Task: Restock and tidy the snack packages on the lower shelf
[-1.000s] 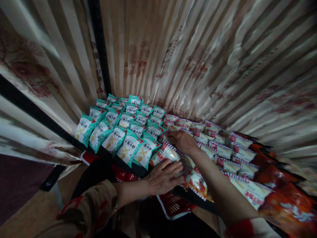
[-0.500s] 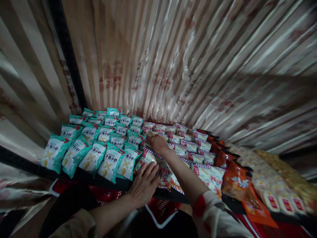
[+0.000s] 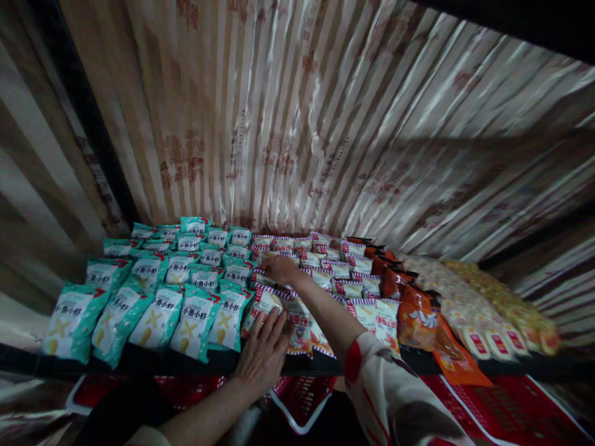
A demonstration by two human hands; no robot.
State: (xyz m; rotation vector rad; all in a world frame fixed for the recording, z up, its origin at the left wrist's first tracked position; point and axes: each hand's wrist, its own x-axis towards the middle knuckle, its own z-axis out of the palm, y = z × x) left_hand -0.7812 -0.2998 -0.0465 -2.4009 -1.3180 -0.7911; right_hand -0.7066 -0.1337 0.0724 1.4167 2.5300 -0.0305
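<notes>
My left hand [image 3: 264,356] lies with fingers stretched out over the front of a white snack bag [image 3: 263,305] with a red-and-blue striped edge, at the front of its row. Reaching farther back, my right hand [image 3: 281,270] is among more of these striped-edge bags, its fingers bent and closed at a snack bag in the leftmost row; the fingertips are partly hidden. Just left of both hands stand rows of teal-and-white snack bags [image 3: 191,319]. Right of my right forearm, further striped-edge bags [image 3: 385,316] fill the shelf.
Orange bags [image 3: 416,322], clear packs with red labels [image 3: 476,341] and yellowish packs [image 3: 520,325] line the right side of the black shelf [image 3: 153,364]. Red baskets [image 3: 302,396] sit below its front edge. A striped, wrinkled sheet [image 3: 279,124] rises behind the goods.
The camera view has shifted, so the shelf sits lower and farther left. Both hands keep nearly the same places on the striped-edge bags.
</notes>
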